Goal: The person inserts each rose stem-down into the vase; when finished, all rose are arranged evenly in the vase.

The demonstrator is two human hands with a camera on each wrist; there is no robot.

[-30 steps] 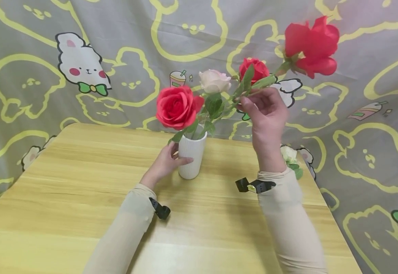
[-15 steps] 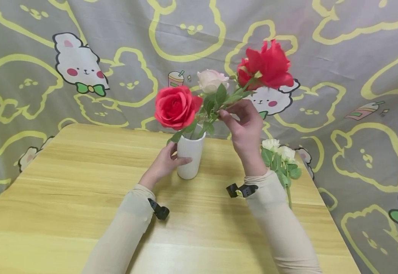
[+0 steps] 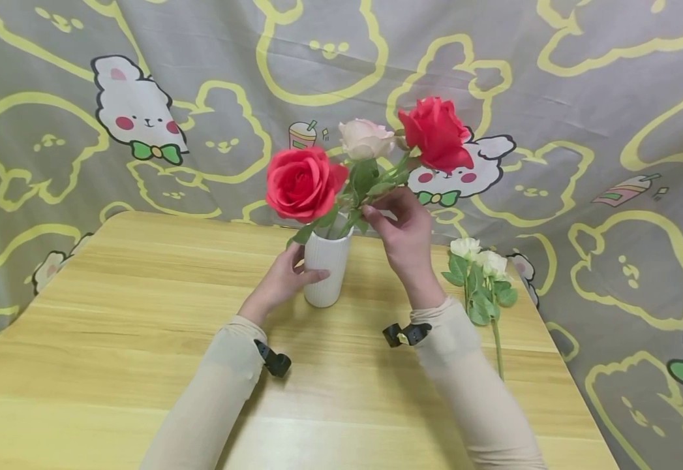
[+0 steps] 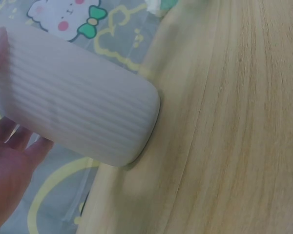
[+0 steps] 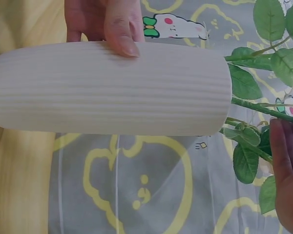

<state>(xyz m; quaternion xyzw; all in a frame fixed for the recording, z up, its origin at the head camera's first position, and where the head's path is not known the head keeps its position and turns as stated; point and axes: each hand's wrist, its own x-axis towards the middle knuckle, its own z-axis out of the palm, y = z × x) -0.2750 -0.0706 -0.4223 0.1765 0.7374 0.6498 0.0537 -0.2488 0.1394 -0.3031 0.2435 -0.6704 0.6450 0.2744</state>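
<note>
My left hand (image 3: 282,281) holds the white ribbed vase (image 3: 326,267) around its side, with the thumb across the front. The vase stands upright on the table. A large red rose (image 3: 303,184) leans left from its mouth, and a pale pink rose (image 3: 367,139) rises in the middle. Just above the rim on the right, my right hand (image 3: 402,238) pinches a green stem (image 5: 263,108) below another red rose (image 3: 437,134). That stem reaches into the vase mouth in the right wrist view. Green leaves (image 5: 246,163) partly hide the other stems.
Several white roses (image 3: 490,264) with green leaves and long stems lie on the right side of the wooden table (image 3: 141,313). Behind the table's far edge hangs a grey curtain (image 3: 212,65) printed with yellow outlines and rabbits.
My right hand has moved down and left with the red rose, bringing its stem into the vase. The bloom now covers the red rose seen behind earlier. My left hand has stayed on the vase.
</note>
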